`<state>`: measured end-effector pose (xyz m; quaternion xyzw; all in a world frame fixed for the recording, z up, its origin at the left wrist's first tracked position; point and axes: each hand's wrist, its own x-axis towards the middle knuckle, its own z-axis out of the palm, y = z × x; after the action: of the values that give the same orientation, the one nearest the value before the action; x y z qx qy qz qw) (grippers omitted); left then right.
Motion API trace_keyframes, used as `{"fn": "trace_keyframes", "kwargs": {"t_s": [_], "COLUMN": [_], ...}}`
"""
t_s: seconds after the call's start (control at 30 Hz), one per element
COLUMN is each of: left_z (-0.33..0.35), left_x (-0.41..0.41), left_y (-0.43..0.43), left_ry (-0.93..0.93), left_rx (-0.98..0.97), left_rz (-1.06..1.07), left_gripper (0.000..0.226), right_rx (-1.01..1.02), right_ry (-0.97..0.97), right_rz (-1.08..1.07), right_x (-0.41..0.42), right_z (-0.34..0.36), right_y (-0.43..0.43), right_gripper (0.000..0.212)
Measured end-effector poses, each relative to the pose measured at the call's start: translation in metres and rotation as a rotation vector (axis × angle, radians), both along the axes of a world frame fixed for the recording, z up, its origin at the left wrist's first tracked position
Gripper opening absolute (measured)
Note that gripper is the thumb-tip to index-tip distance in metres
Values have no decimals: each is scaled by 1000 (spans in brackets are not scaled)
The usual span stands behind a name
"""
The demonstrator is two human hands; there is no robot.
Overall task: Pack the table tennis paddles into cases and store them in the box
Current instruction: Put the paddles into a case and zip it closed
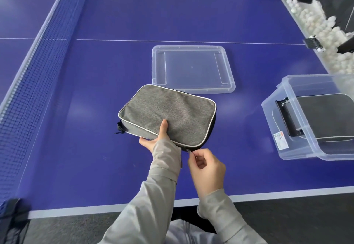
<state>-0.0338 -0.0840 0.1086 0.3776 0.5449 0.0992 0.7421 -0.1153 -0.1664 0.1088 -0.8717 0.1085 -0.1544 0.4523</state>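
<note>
Case (168, 114), grey and rectangular, lies on the blue table (115, 67) under my grip: my left hand (155, 138) clamps its near edge, thumb on top. My right hand (206, 167), just beside the left, pinches the zipper pull (188, 150) at the case's near corner. Beyond the hands lies a clear lid (191, 69); right of them stands the clear box (314, 117) with a dark case (325, 117) inside.

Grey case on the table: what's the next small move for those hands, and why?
Probably draw the zipper pull along the case edge to close it. The right hand pinches the pull at the near corner, and the left hand grips the case to steady it.
</note>
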Motion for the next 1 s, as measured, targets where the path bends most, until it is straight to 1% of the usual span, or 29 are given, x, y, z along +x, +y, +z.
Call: {"fn": "trace_keyframes", "kwargs": {"t_s": [0.07,0.17,0.27,0.47,0.63,0.73,0.83,0.93,1.0], "left_z": [2,3,4,9,14,18,15,8,3], "left_x": [-1,-2,-4,-6,-2,-2,-4,-5,-4], "left_y": [3,8,11,16,18,18,17,21,27], "left_ry": [-7,-16,8,40,42,77,115,127,136], "left_rx": [16,14,-1,22,47,12,-3,-19,-27], "left_rz": [-9,-10,-43,-146,-181,-154,-132,-148,-161], "left_gripper": [70,71,70,69,57,65,71,70,70], "right_rx": [-124,-240,-242,-230,-253,-287,-302,-309,-343], "right_ry": [-74,-136,-131,-126,-183,-196,-171,-168,-200], "right_rz": [36,-32,-76,-101,-60,-80,-99,-50,-4], "right_x": [-1,3,11,35,40,44,48,48,43], "right_z": [-3,-8,-12,-14,-12,-8,-4,-2,0], "right_y": [-4,-15,-29,-51,-55,-53,-50,-48,-50], "right_gripper": [12,9,9,18,14,11,15,15,14]}}
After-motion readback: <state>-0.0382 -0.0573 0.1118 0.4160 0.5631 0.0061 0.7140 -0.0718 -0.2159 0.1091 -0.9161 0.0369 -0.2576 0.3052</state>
